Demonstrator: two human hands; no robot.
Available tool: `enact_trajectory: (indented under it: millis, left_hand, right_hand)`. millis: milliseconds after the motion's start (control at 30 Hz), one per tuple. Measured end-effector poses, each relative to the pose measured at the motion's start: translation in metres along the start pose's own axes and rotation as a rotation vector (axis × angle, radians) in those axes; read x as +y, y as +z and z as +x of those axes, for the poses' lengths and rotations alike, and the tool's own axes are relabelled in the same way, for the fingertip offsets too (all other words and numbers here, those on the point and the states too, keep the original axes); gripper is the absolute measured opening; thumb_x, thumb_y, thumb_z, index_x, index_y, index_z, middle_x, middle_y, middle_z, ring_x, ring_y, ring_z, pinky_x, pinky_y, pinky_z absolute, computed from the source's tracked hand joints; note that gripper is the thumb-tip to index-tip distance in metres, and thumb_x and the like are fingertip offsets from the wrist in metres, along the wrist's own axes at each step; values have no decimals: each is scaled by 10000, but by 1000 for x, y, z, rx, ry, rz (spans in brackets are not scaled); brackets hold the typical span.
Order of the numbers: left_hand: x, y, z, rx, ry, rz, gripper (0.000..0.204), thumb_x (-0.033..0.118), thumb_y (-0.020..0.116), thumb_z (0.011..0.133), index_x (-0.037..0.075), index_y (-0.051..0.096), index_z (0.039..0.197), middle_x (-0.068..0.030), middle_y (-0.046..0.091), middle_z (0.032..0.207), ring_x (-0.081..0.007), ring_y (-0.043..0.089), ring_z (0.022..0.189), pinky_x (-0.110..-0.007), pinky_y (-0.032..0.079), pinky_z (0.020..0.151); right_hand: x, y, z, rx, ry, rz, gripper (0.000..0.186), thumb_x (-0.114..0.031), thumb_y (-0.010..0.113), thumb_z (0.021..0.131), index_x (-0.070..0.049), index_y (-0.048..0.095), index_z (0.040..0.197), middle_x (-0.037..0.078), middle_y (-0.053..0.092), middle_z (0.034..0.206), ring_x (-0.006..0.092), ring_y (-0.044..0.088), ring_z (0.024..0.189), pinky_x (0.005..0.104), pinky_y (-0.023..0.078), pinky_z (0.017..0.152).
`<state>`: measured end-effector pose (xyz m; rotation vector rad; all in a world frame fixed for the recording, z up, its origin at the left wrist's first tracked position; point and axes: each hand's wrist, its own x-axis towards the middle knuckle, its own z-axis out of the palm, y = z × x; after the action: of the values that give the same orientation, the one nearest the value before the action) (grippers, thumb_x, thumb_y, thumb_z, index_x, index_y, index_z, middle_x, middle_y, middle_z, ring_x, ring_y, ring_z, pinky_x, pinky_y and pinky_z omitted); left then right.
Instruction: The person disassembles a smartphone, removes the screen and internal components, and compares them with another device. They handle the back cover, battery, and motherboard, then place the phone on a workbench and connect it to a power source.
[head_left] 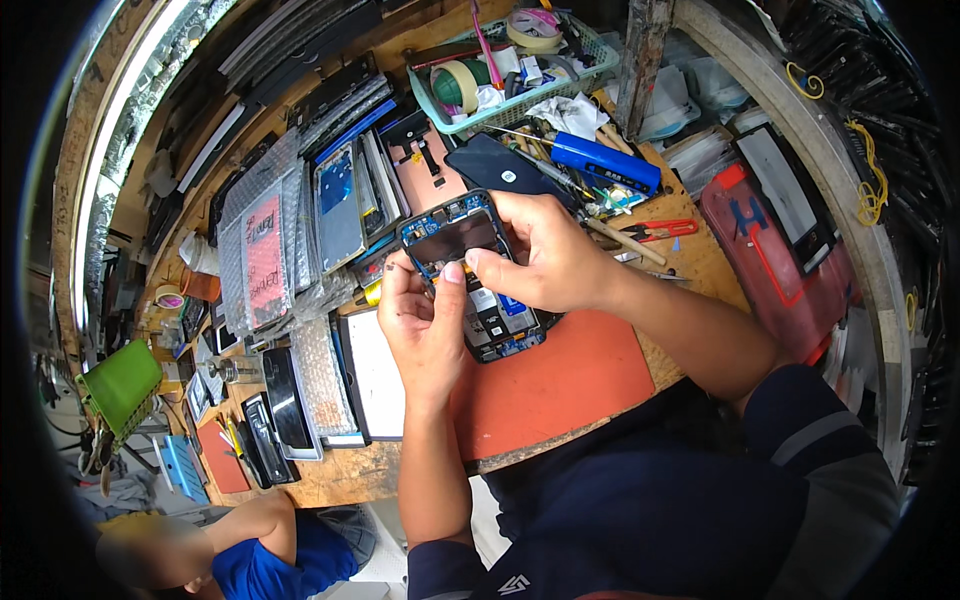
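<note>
Both hands are working close together here, with the opened smartphone (490,330) sitting at a tilt between them, in the air over the orange-red work mat (570,385). The left hand (425,335) is gripping the phone's left side, fingers curling behind it and thumb resting on the exposed insides; the right hand (545,250) is holding the upper right edge, its thumb coming in from the other side. The two thumb tips are nearly meeting around mid-frame, pinching the phone against the fingers behind; whether they are also catching some small part there, I cannot tell. Blue circuitry is showing at the phone's two ends, so good handling here is probably calling for gentle, even thumb pressure, the curled fingers bracing the back so that the frame isn't flexing. Staying low over the mat would be helping too, since a tiny loose piece could then be landing on something plain. Beyond, the blue cylindrical tool (605,163) and the red-handled pliers (660,229) are lying well apart from the work, leaving both thumbs unobstructed.
</note>
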<state>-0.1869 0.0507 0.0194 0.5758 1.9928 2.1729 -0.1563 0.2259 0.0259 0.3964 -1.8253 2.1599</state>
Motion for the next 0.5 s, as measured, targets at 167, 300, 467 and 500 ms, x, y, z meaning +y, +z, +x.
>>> enact_trajectory:
  millis: [167, 300, 467, 500]
  left_hand:
    - [0, 5, 1, 12, 61, 4, 198, 105, 695, 1017, 38, 595, 1174, -6, 698, 977, -18, 599, 811, -173, 450, 675]
    - [1, 7, -3, 35, 63, 45, 193, 99, 693, 1015, 32, 593, 1166, -9, 694, 965, -19, 597, 801, -176, 453, 675]
    - [8, 3, -6, 33, 13, 112, 206, 87, 679, 1018, 20, 587, 1190, -24, 696, 1006, -36, 610, 851, -188, 470, 721]
    - [7, 4, -4, 27, 40, 71, 211, 83, 672, 1020, 19, 586, 1201, -28, 696, 1023, -42, 613, 872, -192, 474, 741]
  right_hand:
    - [-5, -4, -1, -96, -64, -54, 315, 23, 658, 925, 29, 616, 1237, 40, 694, 1065, 64, 623, 977, 281, 545, 866]
    - [3, 0, -2, -68, -16, -110, 312, 10, 654, 931, 37, 611, 1239, 64, 700, 1091, 85, 627, 997, 290, 544, 893]
    - [6, 7, -1, 52, -92, -124, 252, -55, 702, 904, 30, 652, 1136, 114, 741, 975, 126, 667, 887, 352, 556, 804]
    - [9, 7, -1, 32, -92, -100, 246, -53, 695, 909, 30, 652, 1137, 107, 740, 975, 123, 665, 893, 349, 556, 805]
